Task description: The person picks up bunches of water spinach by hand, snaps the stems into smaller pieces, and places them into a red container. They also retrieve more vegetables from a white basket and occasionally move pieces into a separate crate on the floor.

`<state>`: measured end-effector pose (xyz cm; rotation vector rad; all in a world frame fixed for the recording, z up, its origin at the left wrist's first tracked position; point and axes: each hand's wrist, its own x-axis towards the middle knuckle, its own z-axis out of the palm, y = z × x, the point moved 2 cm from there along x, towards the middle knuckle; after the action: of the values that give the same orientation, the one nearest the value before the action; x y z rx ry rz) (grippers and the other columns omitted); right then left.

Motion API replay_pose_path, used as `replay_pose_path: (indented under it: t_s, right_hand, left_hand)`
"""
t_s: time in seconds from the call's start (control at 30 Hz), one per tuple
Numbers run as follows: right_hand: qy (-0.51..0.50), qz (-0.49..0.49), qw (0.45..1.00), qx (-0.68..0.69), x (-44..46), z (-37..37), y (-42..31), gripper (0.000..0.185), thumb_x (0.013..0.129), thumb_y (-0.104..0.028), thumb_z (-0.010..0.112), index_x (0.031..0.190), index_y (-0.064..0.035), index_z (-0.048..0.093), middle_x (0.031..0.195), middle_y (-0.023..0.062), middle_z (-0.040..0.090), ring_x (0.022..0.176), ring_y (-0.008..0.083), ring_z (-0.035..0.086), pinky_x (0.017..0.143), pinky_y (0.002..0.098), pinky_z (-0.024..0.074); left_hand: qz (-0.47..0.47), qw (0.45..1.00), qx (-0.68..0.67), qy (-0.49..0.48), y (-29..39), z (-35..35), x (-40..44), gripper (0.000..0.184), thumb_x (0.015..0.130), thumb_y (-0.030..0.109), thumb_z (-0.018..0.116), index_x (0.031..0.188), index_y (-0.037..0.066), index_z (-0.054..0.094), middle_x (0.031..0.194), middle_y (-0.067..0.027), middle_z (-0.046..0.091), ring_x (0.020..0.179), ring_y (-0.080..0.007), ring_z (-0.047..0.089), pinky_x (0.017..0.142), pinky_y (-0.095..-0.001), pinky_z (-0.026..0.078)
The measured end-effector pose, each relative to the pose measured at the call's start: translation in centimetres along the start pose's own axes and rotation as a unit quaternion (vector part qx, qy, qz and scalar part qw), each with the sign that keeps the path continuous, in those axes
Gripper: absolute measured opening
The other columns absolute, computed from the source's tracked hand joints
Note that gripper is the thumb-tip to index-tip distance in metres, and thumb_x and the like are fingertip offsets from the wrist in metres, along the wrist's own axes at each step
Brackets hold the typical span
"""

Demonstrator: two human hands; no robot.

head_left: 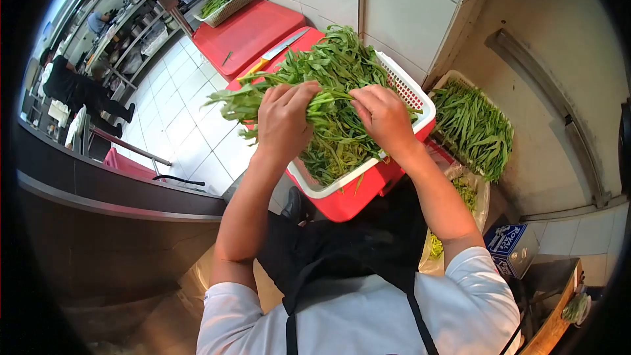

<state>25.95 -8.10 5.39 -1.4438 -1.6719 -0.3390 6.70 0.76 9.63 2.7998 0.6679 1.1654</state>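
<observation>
My left hand [286, 121] is closed around a bunch of leafy green stems, which look like water spinach [240, 102], leaves pointing left. My right hand [386, 118] pinches the stem ends of the same bunch, thumb against fingers. Both hands are above a white plastic basket [327, 190] heaped with the same long-leaved greens [345, 151]. The basket rests on a red surface [348, 207]. Behind the bunch, a knife [286, 45] with a yellow handle lies on a red board. My fingers hide part of the stems.
More greens fill a basket [473, 128] on the right. Below it, a plastic bag [483, 200] holds pale green pieces. Another basket [231, 10] of greens stands beyond a red lid-like board [250, 29]. A blue box [509, 246] sits lower right. A person [79, 85] stands far left.
</observation>
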Motion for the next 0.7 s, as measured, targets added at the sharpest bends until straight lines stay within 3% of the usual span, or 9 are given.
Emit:
replay_pose_path:
  t_s: [0.1, 0.5, 0.6, 0.7]
  right_hand:
    - [-0.001, -0.014, 1.0, -0.011, 0.4, 0.0, -0.6, 0.021, 0.083, -0.009, 0.073, 0.103, -0.0073, 0.069, 0.093, 0.0086, 0.066, 0.084, 0.0301, 0.065, 0.075, 0.0409, 0.0527]
    - [-0.03, -0.069, 0.997, -0.03, 0.9, 1.0, -1.2, 0.013, 0.08, -0.008, 0.069, 0.092, -0.006, 0.066, 0.083, 0.0069, 0.06, 0.081, 0.0271, 0.062, 0.075, 0.0411, 0.0469]
    - [-0.056, -0.037, 0.997, -0.03, 0.2, 1.2, -1.3, 0.015, 0.076, -0.006, 0.074, 0.09, -0.0039, 0.067, 0.09, 0.0094, 0.064, 0.086, 0.029, 0.063, 0.079, 0.0414, 0.049]
    - [-0.021, -0.011, 1.0, -0.012, -0.5, 1.7, -1.0, 0.006, 0.079, -0.008, 0.067, 0.084, -0.006, 0.063, 0.081, 0.0083, 0.059, 0.08, 0.029, 0.06, 0.074, 0.0423, 0.046]
  left_hand:
    - [-0.01, 0.998, 0.041, -0.041, -0.6, 1.1, 0.3, 0.047, 0.062, -0.001, 0.071, 0.108, 0.01, 0.067, 0.103, -0.0068, 0.072, 0.096, -0.0287, 0.064, 0.09, -0.0398, 0.048]
    - [-0.041, 0.997, 0.055, -0.034, 0.0, 3.2, -1.0, 0.037, 0.066, 0.002, 0.071, 0.101, 0.011, 0.071, 0.097, -0.0061, 0.07, 0.095, -0.0262, 0.065, 0.085, -0.0389, 0.049]
    - [-0.047, 0.996, 0.046, -0.067, 0.4, 3.5, -1.3, 0.036, 0.065, 0.002, 0.071, 0.1, 0.011, 0.071, 0.096, -0.006, 0.069, 0.095, -0.0264, 0.065, 0.084, -0.0391, 0.048]
    - [-0.063, 0.996, 0.033, -0.061, 1.0, 4.2, -2.1, 0.037, 0.064, 0.003, 0.072, 0.1, 0.011, 0.071, 0.096, -0.0064, 0.069, 0.095, -0.0263, 0.065, 0.084, -0.0386, 0.048]
